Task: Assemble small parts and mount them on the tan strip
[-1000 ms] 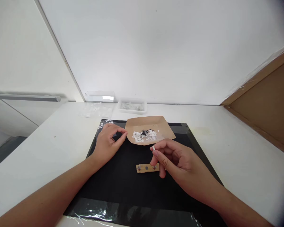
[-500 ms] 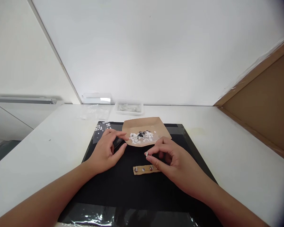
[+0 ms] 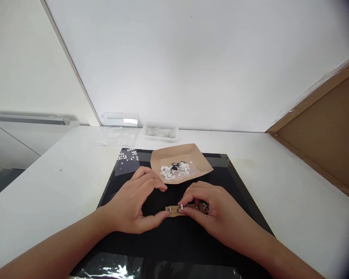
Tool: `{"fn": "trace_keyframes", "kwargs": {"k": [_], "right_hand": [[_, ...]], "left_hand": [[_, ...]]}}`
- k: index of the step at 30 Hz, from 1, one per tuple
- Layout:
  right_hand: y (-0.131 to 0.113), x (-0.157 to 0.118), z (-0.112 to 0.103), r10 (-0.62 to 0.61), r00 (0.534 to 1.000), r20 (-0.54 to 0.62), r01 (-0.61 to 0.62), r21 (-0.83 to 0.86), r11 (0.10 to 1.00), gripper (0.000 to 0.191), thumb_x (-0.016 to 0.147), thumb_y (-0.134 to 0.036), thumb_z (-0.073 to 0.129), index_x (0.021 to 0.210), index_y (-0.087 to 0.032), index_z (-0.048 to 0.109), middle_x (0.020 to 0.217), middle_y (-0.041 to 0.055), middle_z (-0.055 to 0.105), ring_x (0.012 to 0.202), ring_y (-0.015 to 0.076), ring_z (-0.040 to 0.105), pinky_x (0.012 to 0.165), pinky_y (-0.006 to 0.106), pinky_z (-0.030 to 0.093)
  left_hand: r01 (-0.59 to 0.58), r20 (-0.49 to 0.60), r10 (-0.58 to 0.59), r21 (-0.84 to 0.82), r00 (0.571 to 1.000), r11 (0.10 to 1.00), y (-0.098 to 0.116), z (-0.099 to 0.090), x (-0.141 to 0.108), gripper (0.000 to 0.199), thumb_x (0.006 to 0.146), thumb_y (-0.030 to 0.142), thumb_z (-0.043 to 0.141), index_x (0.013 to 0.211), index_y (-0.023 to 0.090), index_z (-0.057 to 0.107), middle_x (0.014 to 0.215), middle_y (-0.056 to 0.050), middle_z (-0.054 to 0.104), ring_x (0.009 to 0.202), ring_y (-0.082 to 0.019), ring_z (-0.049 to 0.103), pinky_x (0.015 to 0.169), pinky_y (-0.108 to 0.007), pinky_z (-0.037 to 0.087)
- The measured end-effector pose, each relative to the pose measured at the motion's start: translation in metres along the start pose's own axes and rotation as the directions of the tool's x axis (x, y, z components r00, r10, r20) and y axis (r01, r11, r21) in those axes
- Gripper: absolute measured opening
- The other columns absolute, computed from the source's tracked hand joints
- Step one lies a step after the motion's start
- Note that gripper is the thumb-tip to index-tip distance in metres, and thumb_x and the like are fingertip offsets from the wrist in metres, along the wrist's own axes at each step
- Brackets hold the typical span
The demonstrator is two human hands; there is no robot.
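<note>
The strip (image 3: 172,214) is lying on the black mat (image 3: 168,242), between the 2 hands and on the near side of the tray (image 3: 177,151). It is running left to right, carrying small round metal pieces, 2 of them showing near its right end; the right fingers are hiding part of it. The right hand (image 3: 221,209) is holding a tiny white chip (image 3: 182,207), pinching it upright between thumb and index finger just above the strip. The left hand (image 3: 133,203) is keeping a wide gap between thumb and fingers and is gripping nothing; its thumb tip is reaching the strip's left end, though how firmly it is pressing is not clear.

Beyond the hands, the brown tray is sitting on the far part of the mat, holding a heap of white bits (image 3: 169,173) with a black scrap (image 3: 175,166) among them. To its left, a clear sheet (image 3: 126,169) is covering the mat's far corner and bearing rows of small white pieces.

Farther back, a clear bin (image 3: 160,138) is standing on the white table (image 3: 66,178) near the wall (image 3: 177,62), with clear bags (image 3: 114,137) lying to its left. A brown panel (image 3: 328,135) is rising at the right.
</note>
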State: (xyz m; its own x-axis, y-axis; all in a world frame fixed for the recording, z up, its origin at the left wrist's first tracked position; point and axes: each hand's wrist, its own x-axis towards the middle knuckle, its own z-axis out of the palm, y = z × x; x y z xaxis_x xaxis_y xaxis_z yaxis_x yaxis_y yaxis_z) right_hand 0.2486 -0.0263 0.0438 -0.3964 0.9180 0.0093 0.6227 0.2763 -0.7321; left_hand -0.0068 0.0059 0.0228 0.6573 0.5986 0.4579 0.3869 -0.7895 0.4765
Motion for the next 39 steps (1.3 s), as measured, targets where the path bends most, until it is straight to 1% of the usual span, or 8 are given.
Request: {"fn": "trace_keyframes", "kwargs": {"k": [4, 8, 19, 29, 32, 34, 36, 39], "right_hand": [[0.003, 0.000, 0.003, -0.038, 0.999, -0.019, 0.038, -0.040, 0.998, 0.006, 0.091, -0.031, 0.073, 0.085, -0.028, 0.074, 0.096, 0.0022, 0.068, 0.095, 0.0206, 0.062, 0.082, 0.034, 0.051], [0.006, -0.001, 0.006, -0.042, 0.999, -0.022, 0.040, -0.106, 0.994, 0.003, 0.090, -0.028, 0.074, 0.088, -0.029, 0.076, 0.104, 0.0041, 0.061, 0.099, 0.0215, 0.060, 0.086, 0.037, 0.052], [0.008, 0.000, 0.012, -0.063, 0.998, -0.006, 0.061, -0.188, 0.980, 0.007, 0.088, -0.020, 0.075, 0.088, -0.027, 0.076, 0.100, 0.0044, 0.059, 0.098, 0.0222, 0.058, 0.088, 0.040, 0.052], [0.007, 0.000, 0.010, -0.076, 0.997, 0.011, 0.077, -0.207, 0.975, 0.003, 0.088, -0.024, 0.075, 0.087, -0.027, 0.074, 0.096, 0.0043, 0.063, 0.099, 0.0234, 0.060, 0.089, 0.040, 0.051], [0.005, -0.001, 0.003, -0.086, 0.996, 0.017, 0.088, -0.186, 0.979, 0.009, 0.085, -0.029, 0.078, 0.093, -0.029, 0.073, 0.100, 0.0033, 0.065, 0.103, 0.0236, 0.060, 0.091, 0.039, 0.051], [0.004, 0.000, -0.002, -0.069, 0.997, -0.024, 0.064, -0.164, 0.984, 0.016, 0.083, -0.036, 0.080, 0.096, -0.029, 0.072, 0.102, 0.0029, 0.067, 0.101, 0.0235, 0.062, 0.090, 0.038, 0.051], [0.005, 0.002, -0.006, -0.016, 0.994, -0.107, 0.003, -0.118, 0.993, 0.019, 0.086, -0.044, 0.076, 0.097, -0.028, 0.072, 0.096, 0.0025, 0.069, 0.092, 0.0222, 0.065, 0.084, 0.036, 0.052], [0.012, 0.009, -0.010, 0.084, 0.962, -0.259, -0.093, -0.021, 0.995, 0.029, 0.095, -0.052, 0.062, 0.093, -0.025, 0.072, 0.086, 0.0020, 0.072, 0.078, 0.0205, 0.066, 0.071, 0.033, 0.051]], "left_hand": [[-0.022, 0.041, 0.022, 0.007, 0.999, 1.000, 0.001, 0.003, -0.001, 0.046, 0.083, 0.038, 0.078, 0.119, 0.021, 0.056, 0.109, -0.009, 0.066, 0.109, -0.027, 0.054, 0.096, -0.043, 0.049], [-0.012, 0.078, 0.010, 0.024, 0.997, 1.000, 0.000, 0.004, -0.002, 0.048, 0.084, 0.044, 0.077, 0.120, 0.020, 0.056, 0.110, -0.009, 0.065, 0.111, -0.028, 0.053, 0.097, -0.043, 0.050], [0.010, 0.129, -0.015, 0.041, 0.992, 0.999, -0.001, 0.005, -0.002, 0.050, 0.084, 0.049, 0.076, 0.120, 0.021, 0.055, 0.111, -0.010, 0.064, 0.112, -0.029, 0.052, 0.093, -0.044, 0.052], [0.022, 0.152, -0.028, 0.042, 0.988, 0.999, -0.001, 0.005, -0.002, 0.049, 0.083, 0.048, 0.077, 0.119, 0.021, 0.057, 0.111, -0.011, 0.065, 0.113, -0.031, 0.053, 0.091, -0.045, 0.053], [0.008, 0.131, -0.012, 0.036, 0.991, 0.999, -0.002, 0.005, -0.002, 0.046, 0.084, 0.047, 0.077, 0.117, 0.020, 0.059, 0.108, -0.010, 0.066, 0.109, -0.030, 0.054, 0.089, -0.043, 0.053], [-0.020, 0.088, 0.017, 0.029, 0.996, 0.999, -0.003, 0.004, -0.002, 0.031, 0.089, 0.039, 0.073, 0.111, 0.020, 0.060, 0.101, -0.008, 0.067, 0.100, -0.026, 0.056, 0.088, -0.042, 0.052], [-0.050, 0.028, 0.049, 0.031, 0.998, 0.998, -0.004, 0.004, -0.002, 0.012, 0.094, 0.025, 0.066, 0.104, 0.020, 0.061, 0.093, -0.006, 0.068, 0.089, -0.021, 0.057, 0.088, -0.040, 0.051], [-0.054, -0.060, 0.057, 0.054, 0.997, 0.997, -0.007, 0.003, -0.002, 0.009, 0.096, 0.015, 0.059, 0.102, 0.021, 0.063, 0.089, -0.005, 0.070, 0.083, -0.020, 0.056, 0.085, -0.039, 0.050]]}}
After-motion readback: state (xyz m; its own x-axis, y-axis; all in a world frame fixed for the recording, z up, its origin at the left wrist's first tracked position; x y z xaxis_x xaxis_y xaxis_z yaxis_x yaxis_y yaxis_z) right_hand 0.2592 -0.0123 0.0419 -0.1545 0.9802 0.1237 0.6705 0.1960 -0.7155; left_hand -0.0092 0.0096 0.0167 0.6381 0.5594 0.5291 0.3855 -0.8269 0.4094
